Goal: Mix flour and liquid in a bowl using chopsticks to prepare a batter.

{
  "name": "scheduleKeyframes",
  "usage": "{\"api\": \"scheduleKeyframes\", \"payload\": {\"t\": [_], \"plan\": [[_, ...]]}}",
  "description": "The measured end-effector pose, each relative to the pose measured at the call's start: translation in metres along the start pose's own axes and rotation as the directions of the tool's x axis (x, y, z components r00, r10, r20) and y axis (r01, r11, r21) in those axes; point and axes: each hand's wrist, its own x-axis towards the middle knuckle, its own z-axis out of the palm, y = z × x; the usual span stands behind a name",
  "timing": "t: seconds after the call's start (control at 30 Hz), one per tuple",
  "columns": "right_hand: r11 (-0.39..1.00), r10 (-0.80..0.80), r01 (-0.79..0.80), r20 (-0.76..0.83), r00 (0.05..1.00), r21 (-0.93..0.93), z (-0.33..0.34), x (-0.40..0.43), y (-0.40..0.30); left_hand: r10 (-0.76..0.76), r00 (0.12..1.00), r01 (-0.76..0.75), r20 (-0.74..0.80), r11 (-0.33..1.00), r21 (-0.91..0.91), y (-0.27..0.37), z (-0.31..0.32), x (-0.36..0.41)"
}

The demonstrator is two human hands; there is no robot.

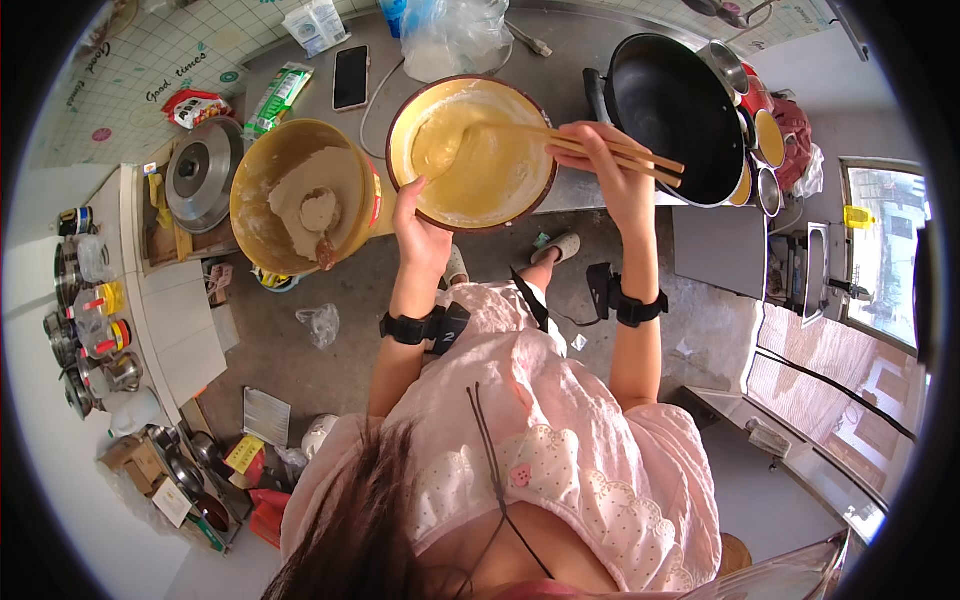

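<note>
A yellow bowl with a dark rim (394,161) is tilted towards me, its near left edge gripped by my left hand (421,232). Pale yellow batter (491,176) coats its inside, with flour streaks along the wall. My right hand (611,172) holds a pair of wooden chopsticks (637,156), whose tips dip into the batter. Left of the bowl stands a deep yellow tub (251,217) of white flour (292,187). A scoop (325,251) lies in that flour, its bowl partly filled.
A black wok (667,105) sits at the right of the counter, its handle pointing left. Behind the bowl are a clear plastic bag (454,37), a phone (351,77) and a green packet (277,99). A metal pot lid (201,174) lies left of the tub.
</note>
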Motion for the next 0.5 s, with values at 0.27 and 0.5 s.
{"api": "scheduleKeyframes", "payload": {"t": [0.27, 0.5], "plan": [[0.997, 0.080, -0.078, 0.055, 0.995, -0.028, -0.008, 0.005, -0.001, -0.019, 1.000, 0.019, 0.008, 0.997, -0.079, 0.003, 0.003, 0.002], [0.954, 0.244, -0.172, 0.302, 0.922, -0.244, -0.003, 0.002, -0.046, 0.045, 0.998, -0.049, -0.036, 0.992, -0.114, -0.004, -0.005, 0.009]]}}
